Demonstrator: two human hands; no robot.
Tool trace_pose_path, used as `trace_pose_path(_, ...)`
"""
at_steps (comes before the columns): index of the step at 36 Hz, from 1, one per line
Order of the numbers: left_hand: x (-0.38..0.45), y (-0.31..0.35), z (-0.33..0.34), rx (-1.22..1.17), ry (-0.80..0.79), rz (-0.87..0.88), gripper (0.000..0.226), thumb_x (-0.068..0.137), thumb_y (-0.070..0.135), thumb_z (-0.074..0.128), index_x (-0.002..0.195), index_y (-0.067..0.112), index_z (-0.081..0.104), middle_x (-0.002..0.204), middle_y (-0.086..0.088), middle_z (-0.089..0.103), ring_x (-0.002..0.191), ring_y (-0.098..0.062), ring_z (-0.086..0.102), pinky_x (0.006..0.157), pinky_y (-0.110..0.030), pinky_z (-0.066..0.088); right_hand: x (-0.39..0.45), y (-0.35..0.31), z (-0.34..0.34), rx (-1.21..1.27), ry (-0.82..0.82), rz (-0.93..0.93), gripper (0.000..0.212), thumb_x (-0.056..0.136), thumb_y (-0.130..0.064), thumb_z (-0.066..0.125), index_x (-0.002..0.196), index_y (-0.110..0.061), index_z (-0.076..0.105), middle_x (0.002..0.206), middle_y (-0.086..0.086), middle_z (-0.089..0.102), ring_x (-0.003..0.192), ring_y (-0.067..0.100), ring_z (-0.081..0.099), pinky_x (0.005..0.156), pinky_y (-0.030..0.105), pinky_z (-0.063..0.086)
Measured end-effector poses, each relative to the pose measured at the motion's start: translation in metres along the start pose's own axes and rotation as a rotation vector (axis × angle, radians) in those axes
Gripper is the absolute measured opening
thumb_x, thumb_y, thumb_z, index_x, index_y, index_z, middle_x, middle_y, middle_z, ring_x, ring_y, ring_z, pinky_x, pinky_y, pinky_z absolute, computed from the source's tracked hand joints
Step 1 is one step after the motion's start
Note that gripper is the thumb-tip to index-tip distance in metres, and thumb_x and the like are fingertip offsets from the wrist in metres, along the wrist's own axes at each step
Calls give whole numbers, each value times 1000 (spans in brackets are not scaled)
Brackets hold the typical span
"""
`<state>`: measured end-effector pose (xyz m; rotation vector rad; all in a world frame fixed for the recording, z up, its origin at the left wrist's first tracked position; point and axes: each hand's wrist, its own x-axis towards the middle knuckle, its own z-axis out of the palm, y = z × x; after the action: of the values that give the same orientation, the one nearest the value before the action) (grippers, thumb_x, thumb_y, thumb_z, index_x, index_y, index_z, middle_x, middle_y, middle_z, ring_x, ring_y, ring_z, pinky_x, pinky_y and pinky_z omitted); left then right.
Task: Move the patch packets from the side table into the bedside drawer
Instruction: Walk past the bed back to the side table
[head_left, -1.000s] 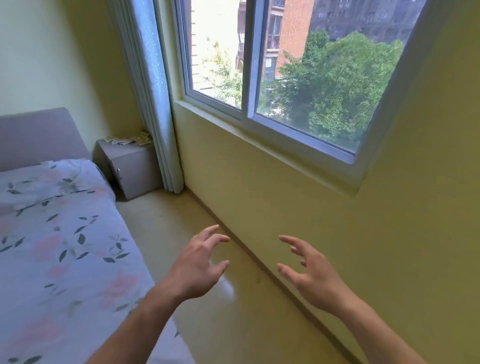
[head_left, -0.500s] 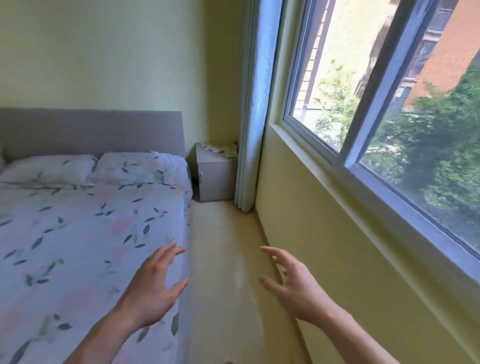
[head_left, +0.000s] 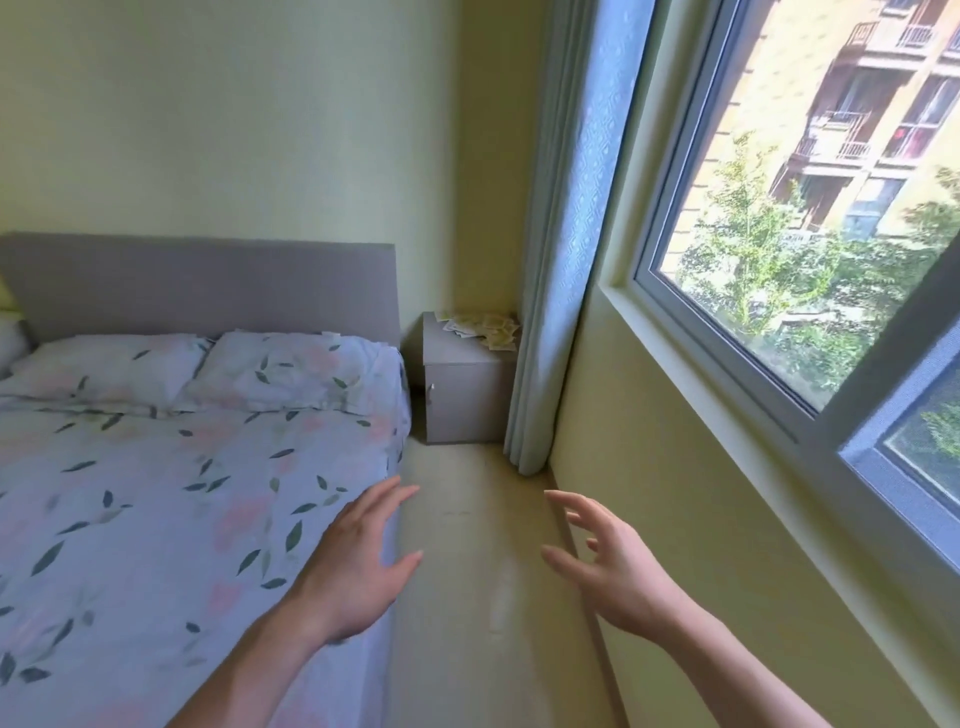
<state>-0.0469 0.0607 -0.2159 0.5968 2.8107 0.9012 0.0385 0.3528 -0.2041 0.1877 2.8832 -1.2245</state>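
**Both hands empty, packets on the far bench**

The left hand is held out low in front, over the near edge of the bed, palm down, its fingers spread loosely and holding nothing. The right hand is out beside it, above the strip of floor that runs along the wall under the window; its fingers are apart and slightly curled, also holding nothing. The two hands are apart from each other and touch no object.

The patch packets lie in a loose, scattered pile on top of the small grey bench in the far corner, well away from both hands. The bench stands on the floor between the head of the bed and the pale blue curtain, just beside each. Its front is shut, with a small knob at its left edge; whether that front is a drawer or a door cannot be told from here.

Two pillows rest against the grey headboard.
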Motion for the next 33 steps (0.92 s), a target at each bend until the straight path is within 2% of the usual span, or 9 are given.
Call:
trace_pose_path(5, 90, 5, 1, 15, -23, 30, 66, 93, 42, 64, 150, 41, 32, 160, 23, 19, 148, -3, 21, 121, -23, 19, 92, 17, -14, 21, -13, -8, 57, 88, -40, 69, 140, -44, 46, 137, -25, 50, 126, -4, 47, 105, 16, 38)
trace_pose_path(15, 278, -7, -6, 52, -19, -37, 65, 93, 42, 64, 150, 39, 33, 159, 22, 20, 147, -4, 23, 118, -20, 17, 299, 60, -47, 53, -53, -41, 59, 86, -42, 69, 140, -42, 47, 137, -23, 52, 124, -6, 49, 107, 18, 39)
trace_pose_path(19, 346, -13, -15, 44, 18, -64, 64, 92, 42, 65, 148, 42, 33, 157, 23, 22, 146, -4, 26, 117, -19, 20, 385, 62, -62, 43, -83, -89, 58, 87, -39, 71, 141, -38, 48, 137, -23, 50, 125, -8, 45, 111, 22, 38)
trace_pose_path(21, 375, -18, -20, 42, 30, -93, 63, 93, 41, 64, 148, 43, 32, 157, 25, 21, 146, -2, 23, 115, -19, 19, 428, 60, -65, 44, -102, -91, 58, 88, -37, 71, 141, -35, 49, 137, -22, 50, 122, -8, 46, 109, 19, 38)
trace_pose_path(24, 415, -31, -25, 31, 55, -126, 63, 94, 41, 63, 148, 43, 31, 156, 27, 20, 145, 1, 20, 115, -16, 16, 483, 55, -65, 41, -130, -108, 58, 88, -40, 70, 141, -37, 48, 137, -22, 49, 125, -5, 46, 108, 18, 37)
trace_pose_path(27, 458, -49, -30, 25, 61, -155, 63, 94, 40, 64, 148, 42, 32, 155, 27, 22, 145, 1, 21, 115, -16, 16, 539, 52, -61, 27, -168, -138, 59, 88, -41, 69, 142, -38, 46, 141, -22, 47, 132, -4, 43, 114, 24, 35)
trace_pose_path(33, 556, -94, -32, 8, 35, -200, 61, 94, 41, 63, 148, 40, 34, 157, 26, 20, 145, 1, 23, 117, -20, 20, 650, 58, -51, 13, -196, -122, 60, 87, -41, 67, 143, -38, 45, 144, -20, 46, 134, -1, 42, 114, 26, 36)
